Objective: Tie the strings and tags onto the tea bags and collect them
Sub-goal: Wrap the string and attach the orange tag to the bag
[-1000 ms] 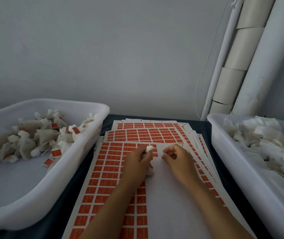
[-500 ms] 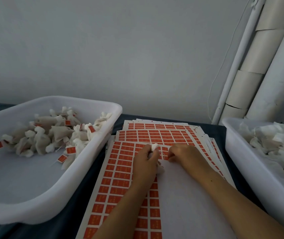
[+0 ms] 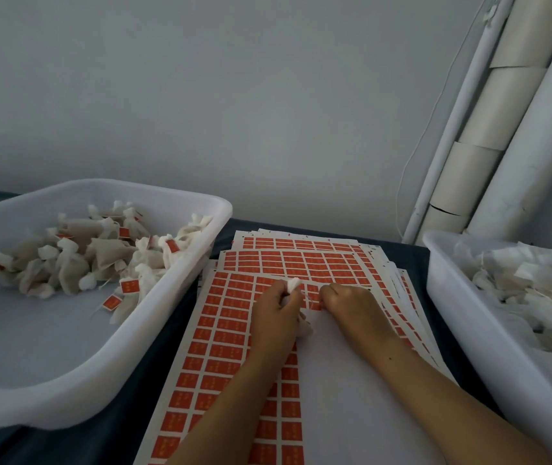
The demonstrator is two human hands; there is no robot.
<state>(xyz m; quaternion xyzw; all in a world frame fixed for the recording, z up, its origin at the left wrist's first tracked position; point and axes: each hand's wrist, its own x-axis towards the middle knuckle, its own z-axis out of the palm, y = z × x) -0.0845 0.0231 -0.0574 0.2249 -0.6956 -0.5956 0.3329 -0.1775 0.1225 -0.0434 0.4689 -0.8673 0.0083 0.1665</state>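
Both forearms reach in from the bottom edge over a stack of glossy sheets printed with a grid of small orange rectangular tags, part of the top sheet already bare white. The left hand is curled round a soft, crumpled white tea bag, whose puffy gathered top pokes out above the fingers. The right hand sits just beside it, fingers bent in on the sheet, apparently pinching a thin string running between the two hands. On the left, a smooth white plastic tub with rounded corners holds a heap of tagged tea bags. On the right, another white tub is full of plain papery bags. It all sits on a dark worktop, with pale tubes leaning at the wall.
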